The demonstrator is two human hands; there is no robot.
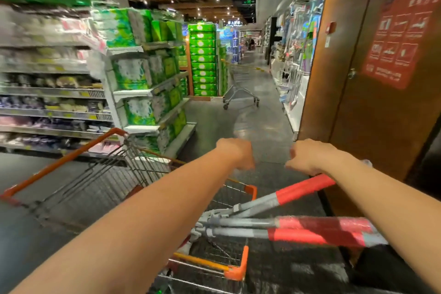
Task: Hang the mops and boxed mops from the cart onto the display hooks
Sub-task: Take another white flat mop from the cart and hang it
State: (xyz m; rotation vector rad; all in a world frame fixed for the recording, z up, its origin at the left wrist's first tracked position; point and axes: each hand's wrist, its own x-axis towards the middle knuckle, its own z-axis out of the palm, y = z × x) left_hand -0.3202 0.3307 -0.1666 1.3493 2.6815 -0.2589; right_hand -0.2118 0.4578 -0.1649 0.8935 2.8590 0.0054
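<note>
Red-and-grey mop handles (310,231), three of them, lie nearest, across the close end of the wire cart (237,271) with orange corner trim, their red sleeves jutting out to the right, below and behind the right hand (307,156). The uppermost handle (303,188) slants up from the cart and passes under the right wrist; the fingers there are curled down, but the blurred view does not show whether they hold it. The left hand (237,153), just left of the right and not touching it, is balled into a fist with nothing seen in it; it hangs forward of the mops and well above them. The cart's wire basket with its orange rim (71,157) runs away to the left of the left forearm. Just right of the right hand stands a brown wooden panel (346,79) bearing a red poster (403,31). Beyond and left of the left hand, white shelves (143,69) carry green tissue packs, with a tall stack of green cartons (202,59) farther on. Ahead of both hands, down the grey aisle, a second grey cart (241,88) stands well apart. Past the panel, beyond the right hand, a wall display (296,38) of hanging cleaning tools lines the aisle, too blurred to tell item by item.
</note>
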